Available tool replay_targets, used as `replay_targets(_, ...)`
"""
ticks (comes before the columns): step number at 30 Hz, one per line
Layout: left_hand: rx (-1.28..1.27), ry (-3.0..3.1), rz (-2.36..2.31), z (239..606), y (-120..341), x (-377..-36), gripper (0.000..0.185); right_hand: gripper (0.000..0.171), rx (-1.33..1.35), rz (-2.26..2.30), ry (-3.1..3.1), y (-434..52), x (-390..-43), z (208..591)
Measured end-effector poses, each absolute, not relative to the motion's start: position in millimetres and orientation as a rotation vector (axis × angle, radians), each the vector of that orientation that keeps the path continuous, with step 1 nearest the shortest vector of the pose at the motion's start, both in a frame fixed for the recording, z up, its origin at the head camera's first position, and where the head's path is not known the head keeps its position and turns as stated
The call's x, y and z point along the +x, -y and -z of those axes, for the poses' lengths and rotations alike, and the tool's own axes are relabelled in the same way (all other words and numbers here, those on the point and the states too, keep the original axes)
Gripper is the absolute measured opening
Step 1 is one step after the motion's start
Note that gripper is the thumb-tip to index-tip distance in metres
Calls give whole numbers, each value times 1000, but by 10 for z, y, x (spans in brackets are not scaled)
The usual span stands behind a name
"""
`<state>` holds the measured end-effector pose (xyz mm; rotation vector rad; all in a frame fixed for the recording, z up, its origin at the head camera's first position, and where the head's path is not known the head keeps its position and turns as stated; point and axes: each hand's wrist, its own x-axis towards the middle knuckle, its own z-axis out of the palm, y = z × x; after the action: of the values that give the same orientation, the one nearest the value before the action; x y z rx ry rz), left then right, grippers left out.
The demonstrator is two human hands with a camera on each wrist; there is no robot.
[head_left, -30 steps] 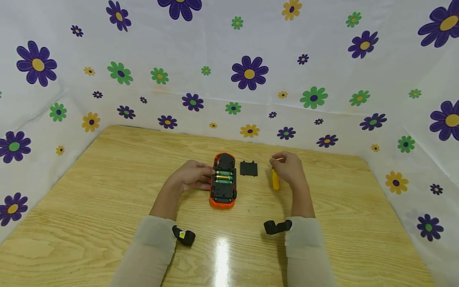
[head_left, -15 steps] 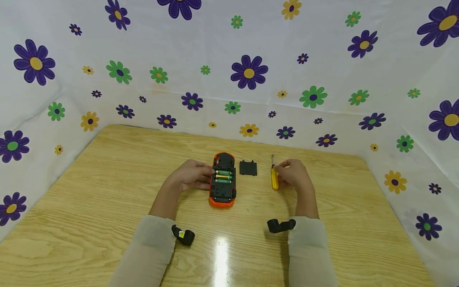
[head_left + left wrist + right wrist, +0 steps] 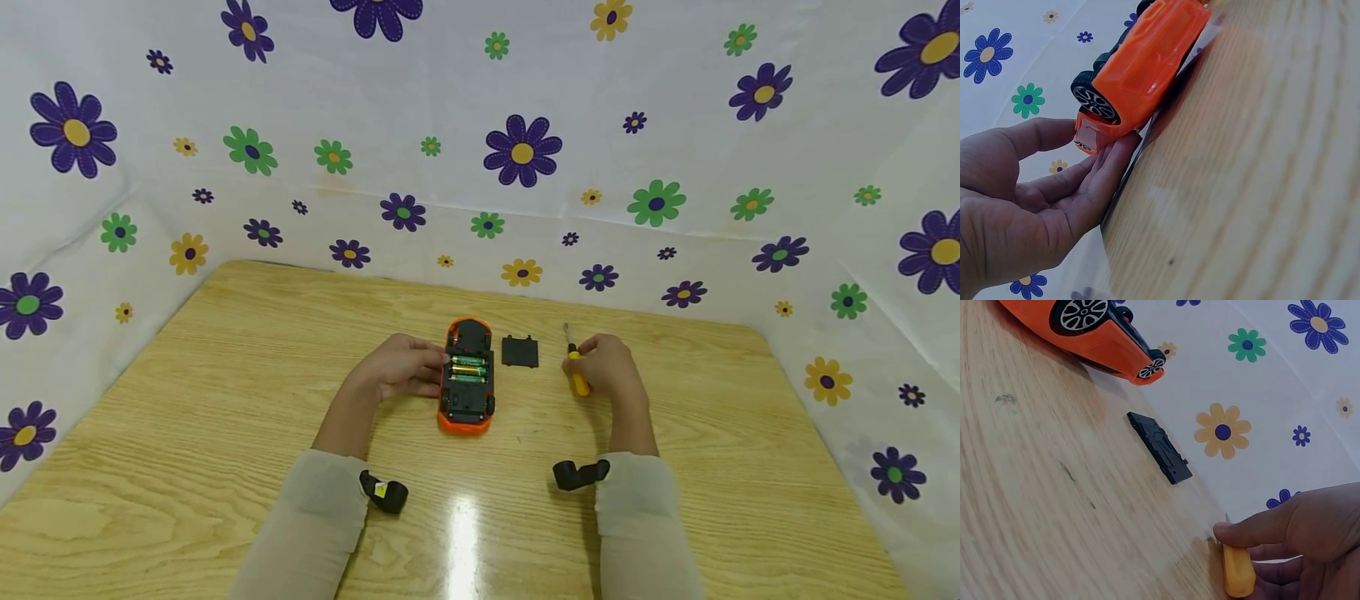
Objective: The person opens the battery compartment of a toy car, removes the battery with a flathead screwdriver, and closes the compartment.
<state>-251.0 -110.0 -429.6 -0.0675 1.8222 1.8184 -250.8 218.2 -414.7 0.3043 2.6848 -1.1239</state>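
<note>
Flower-print cloth round wooden table (image 3: 225,400); left hand (image 3: 401,367) steadying toy car (image 3: 467,377), right hand (image 3: 609,367) pinching screwdriver (image 3: 576,377).

Right hand (image 3: 609,369) now pinching screwdriver (image 3: 577,377), seemingly tilting it.

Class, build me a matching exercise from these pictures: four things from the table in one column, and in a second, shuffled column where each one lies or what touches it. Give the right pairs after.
Things:
1. toy car
2. battery cover
3. screwdriver
4. batteries

Places:
A. lying flat on the table, touched by no hand
B. gripped by the right hand
C. seated in the open compartment
D. upside down, the left hand against its side

Pairs: 1-D, 2-A, 3-B, 4-C
</note>
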Motion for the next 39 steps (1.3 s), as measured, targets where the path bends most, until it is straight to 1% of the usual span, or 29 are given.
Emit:
replay_targets(7, -66, -1828, -1822, 4291, 1113, -2513, 41, 40, 259, 1152, -2710, -2202, -2537, 4146)
replay_targets(13, -75, -1831, -1821, 4309, 1090, -2525, 40, 41, 175, 1150, -2755, -2228, -2534, 4113)
replay_targets(23, -52, -1825, -1823, 4309, 1074, -2534, 41, 38, 26, 1094, -2824, -2267, -2518, 3890)
replay_targets(32, -81, -1821, -1825, 4321, 1086, -2526, 36, 36, -275, 843, -2927, -2235, -2558, 3654)
replay_targets(39, -81, -1819, -1834, 4321, 1097, -2503, 36, 31, -515, 716, -2925, -2163, -2586, 3589)
